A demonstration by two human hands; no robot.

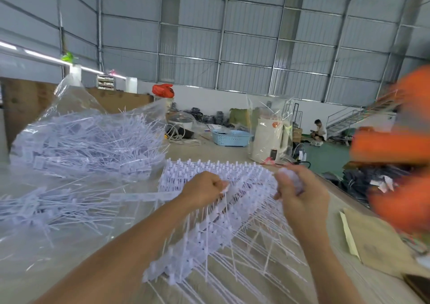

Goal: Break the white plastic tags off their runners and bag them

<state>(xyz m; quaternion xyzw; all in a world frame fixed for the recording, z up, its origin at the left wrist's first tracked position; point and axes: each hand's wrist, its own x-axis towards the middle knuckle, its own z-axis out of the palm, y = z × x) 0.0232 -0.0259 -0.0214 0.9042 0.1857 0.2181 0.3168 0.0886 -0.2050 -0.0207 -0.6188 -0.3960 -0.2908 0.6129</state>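
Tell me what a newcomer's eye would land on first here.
First, the two hands, left hand and right hand, gripping white tags over the stacked runners at centre. Next, the clear bag heaped with loose tags on the left, then a blurred orange shape at the right edge.

Pretty bright, even daylight-ish light in here, soft shadows. Wide-angle bends the wall panels (232, 36) at the edges. Orange blob (395, 150) on the right is pure motion blur, and the clear bag (76, 99) throws glare.
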